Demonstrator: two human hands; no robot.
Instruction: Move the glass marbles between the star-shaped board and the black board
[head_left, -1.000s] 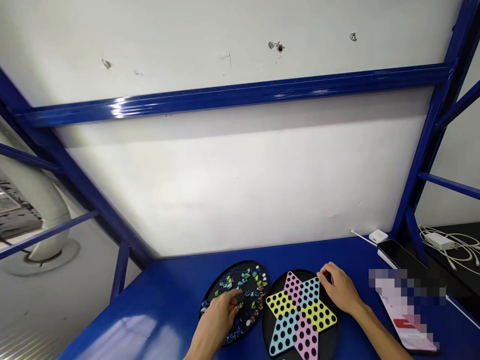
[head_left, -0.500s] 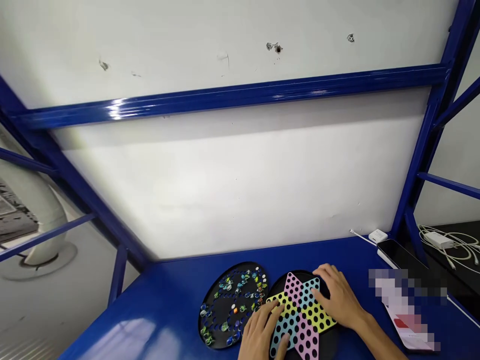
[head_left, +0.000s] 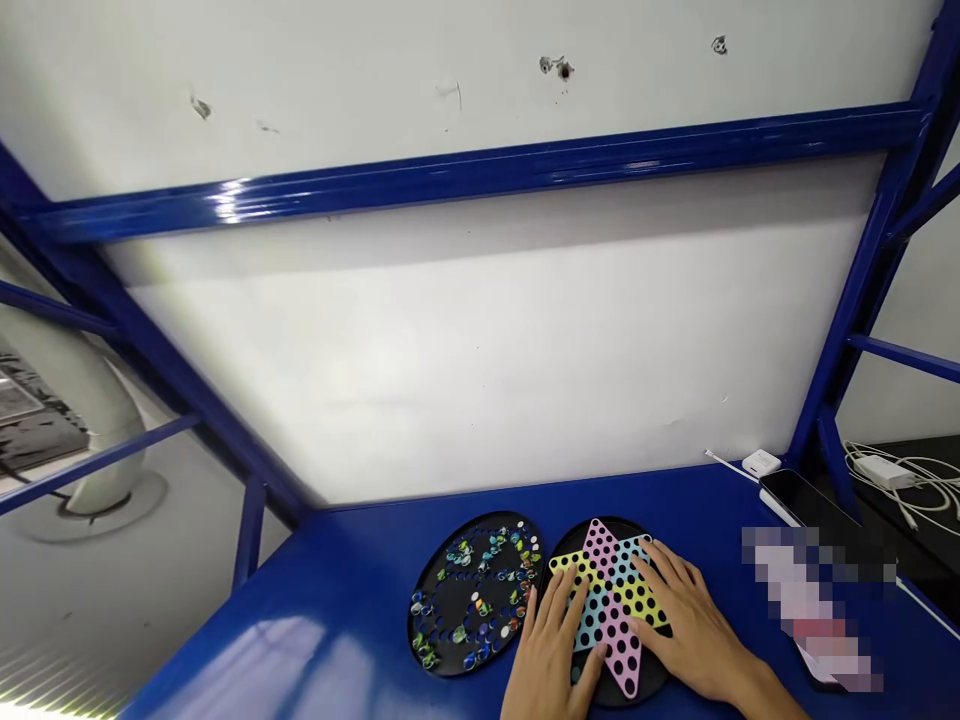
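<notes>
Along the near edge of the blue tabletop (head_left: 360, 560), your left hand (head_left: 547, 655) and right hand (head_left: 690, 632) lay palm down with fingers spread over the star-shaped Chinese checkers board (head_left: 620, 650), pinching nothing. Set on opposite sides, they looked well placed to keep it flat, though you could not have told from this angle how hard they pressed. They hid its right yellow point and much of the lower-left blue one, and the bottom edge cut off both your forearms. Under the board sat a round black tray (head_left: 654, 682); whether any pieces lay beneath was concealed. Just left of it, a second black tray (head_left: 448, 608) held loose glass marbles (head_left: 471, 661), its rim presumably keeping them from rolling away; the white discs (head_left: 535, 541) among them were too small to identify. To your right, mosaic blocks masked most of a phone (head_left: 817, 675). Farther back, a white charger (head_left: 761, 462) stood near the pale wall (head_left: 480, 350), out of your hands' way, its markings unreadable.
</notes>
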